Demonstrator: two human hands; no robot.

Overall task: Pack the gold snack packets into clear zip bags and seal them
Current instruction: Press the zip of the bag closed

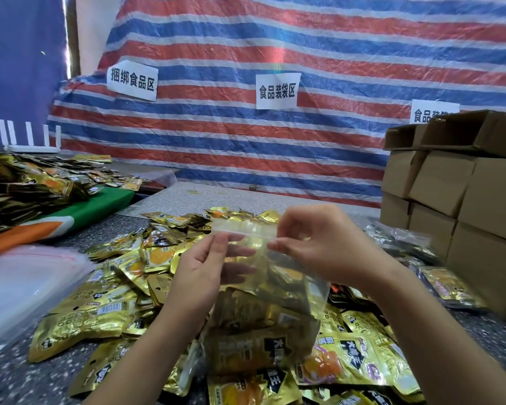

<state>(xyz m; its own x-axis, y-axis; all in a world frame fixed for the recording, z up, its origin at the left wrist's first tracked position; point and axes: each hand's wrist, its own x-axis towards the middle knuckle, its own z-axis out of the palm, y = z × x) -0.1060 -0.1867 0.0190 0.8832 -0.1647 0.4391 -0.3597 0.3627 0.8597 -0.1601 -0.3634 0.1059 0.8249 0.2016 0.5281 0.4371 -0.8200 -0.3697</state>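
Note:
I hold a clear zip bag (pixel 263 290) upright above the table, with several gold snack packets inside its lower half. My left hand (pixel 200 270) pinches the bag's left side just under the zip strip. My right hand (pixel 313 244) pinches the right end of the zip strip (pixel 243 229). A big heap of loose gold snack packets (pixel 105 305) covers the speckled table (pixel 9 378) under and around both hands.
A stack of empty clear bags (pixel 27 282) lies at the left. More gold packets are piled on a green and orange cloth (pixel 79 211) at far left. Cardboard boxes (pixel 456 194) are stacked at the right, with filled bags (pixel 403 244) in front of them. A striped tarp hangs behind.

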